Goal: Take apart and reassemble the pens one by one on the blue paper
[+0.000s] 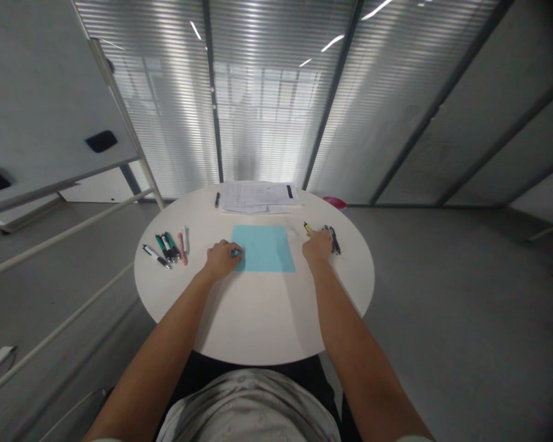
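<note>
A light-blue sheet of paper (265,248) lies flat in the middle of the round white table (258,319). My left hand (222,259) rests at the sheet's left edge, its fingers closed around something small and dark that I cannot make out. To the right of the sheet, my right hand (317,247) is closed on a yellow pen (308,227), whose dark tip end sticks out past the fingers. Just beside that hand lie several black pens (335,240), partly hidden by it.
Several pens with green, white and black barrels (167,247) lie at the table's left, near a pink pen (182,248) and a white pen (185,239). Printed papers (258,197) and a dark pen (217,199) are at the back. A whiteboard (50,80) on a frame stands left.
</note>
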The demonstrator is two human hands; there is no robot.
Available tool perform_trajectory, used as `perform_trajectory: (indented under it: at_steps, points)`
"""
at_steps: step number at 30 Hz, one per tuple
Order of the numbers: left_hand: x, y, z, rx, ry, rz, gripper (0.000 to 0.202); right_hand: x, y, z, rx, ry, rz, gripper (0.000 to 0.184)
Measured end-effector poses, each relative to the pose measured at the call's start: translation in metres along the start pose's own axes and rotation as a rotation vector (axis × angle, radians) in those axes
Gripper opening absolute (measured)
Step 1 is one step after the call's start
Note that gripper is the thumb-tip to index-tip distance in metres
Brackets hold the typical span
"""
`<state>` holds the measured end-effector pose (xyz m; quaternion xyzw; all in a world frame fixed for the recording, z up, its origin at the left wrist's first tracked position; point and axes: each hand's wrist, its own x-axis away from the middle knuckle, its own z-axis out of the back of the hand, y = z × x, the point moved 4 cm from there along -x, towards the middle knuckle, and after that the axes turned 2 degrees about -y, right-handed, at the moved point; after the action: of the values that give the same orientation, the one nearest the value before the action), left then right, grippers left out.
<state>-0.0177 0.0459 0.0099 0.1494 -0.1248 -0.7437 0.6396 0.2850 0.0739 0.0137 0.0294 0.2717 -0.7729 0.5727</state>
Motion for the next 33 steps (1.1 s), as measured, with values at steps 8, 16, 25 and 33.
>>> perform_trajectory:
  at_steps: [8,16,25,33]
  points:
    - [0.0,0.001,0.001,-0.004,0.002,0.006,0.029,0.006,0.001,0.007,0.063,-0.013,-0.114,0.038]
    - [-0.001,-0.002,-0.001,-0.003,0.01,0.002,0.029,0.004,0.011,0.007,0.066,-0.036,-0.148,0.038]
    - [-0.001,-0.001,0.0,-0.002,0.002,0.005,0.029,0.004,0.013,0.012,0.026,-0.014,-0.154,0.038]
    - [-0.001,0.001,0.003,-0.008,0.004,0.005,0.029,0.011,-0.03,0.02,-0.022,-0.052,0.041,0.035]
